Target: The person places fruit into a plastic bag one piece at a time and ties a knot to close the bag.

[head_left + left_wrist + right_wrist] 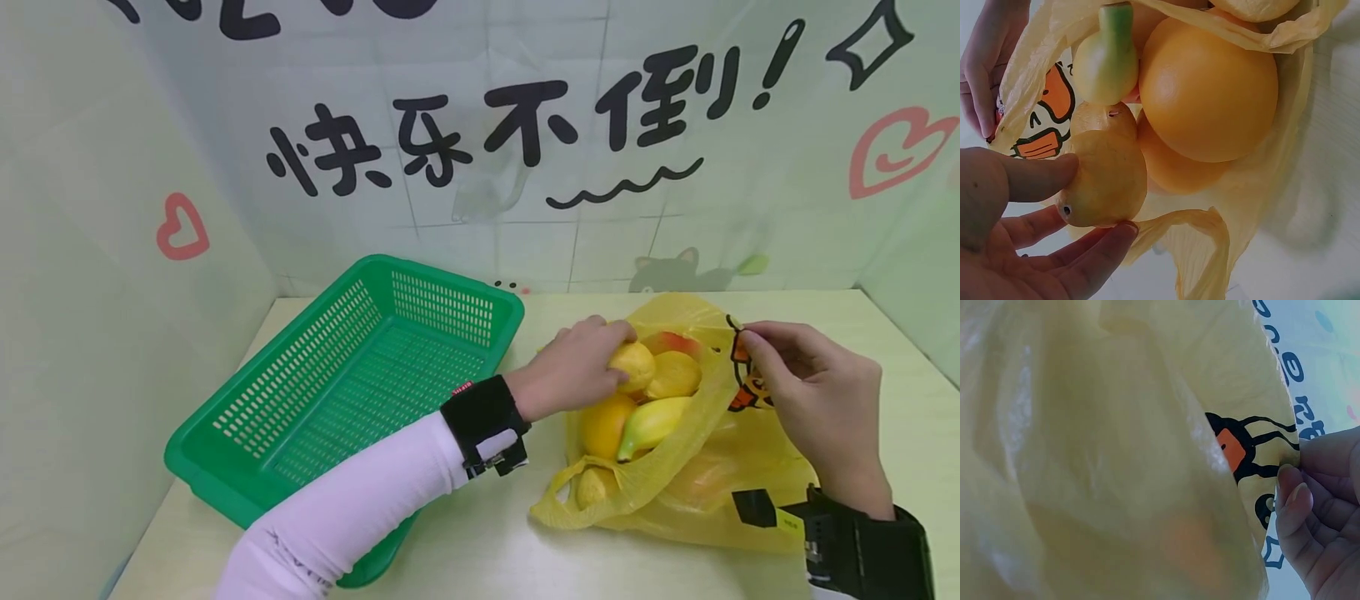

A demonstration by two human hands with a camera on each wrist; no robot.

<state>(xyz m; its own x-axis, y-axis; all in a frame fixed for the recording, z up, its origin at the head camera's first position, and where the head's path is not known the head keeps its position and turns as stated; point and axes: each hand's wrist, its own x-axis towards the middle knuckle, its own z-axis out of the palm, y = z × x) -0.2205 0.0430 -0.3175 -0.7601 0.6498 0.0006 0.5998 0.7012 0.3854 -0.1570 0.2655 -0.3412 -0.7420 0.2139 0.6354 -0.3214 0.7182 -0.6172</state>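
Observation:
At the mouth of a yellow plastic bag [667,517], my left hand [572,364] pinches a lumpy yellow fruit [1107,178] between thumb and fingers; its exact kind is unclear. A dark spot marks one end of it. My right hand [825,400] pinches the bag's upper right edge, beside a printed cartoon figure [1232,447]. Inside the bag lie a banana [654,425] with a green tip, an orange [606,427], another yellow fruit [675,373] and a reddish fruit [675,342]. One more yellow fruit [597,488] shows by the bag's handle.
A green plastic basket [442,287] with slotted walls stands to the left, partly behind my left forearm. Both it and the bag are on a pale table [465,533]. A white printed sheet [465,242] hangs behind the table.

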